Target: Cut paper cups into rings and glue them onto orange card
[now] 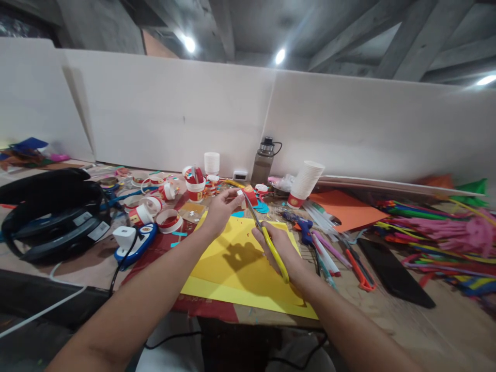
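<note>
My left hand pinches a small red and white piece of paper cup above the table. In my right hand is a pair of scissors with yellow handles, its blades pointing up and left against the cup piece. How far the blades are parted I cannot tell. Beneath both hands lie yellow paper sheets, with my hands' shadow on them. Blue paper scraps and a small red and white cup piece lie just beyond the scissor tips.
Cut cup rings, a blue power strip and headphones occupy the left. Behind stand a bottle and stacked paper cups. Rightward lie a glue gun, orange paper, a phone and colourful pipe cleaners.
</note>
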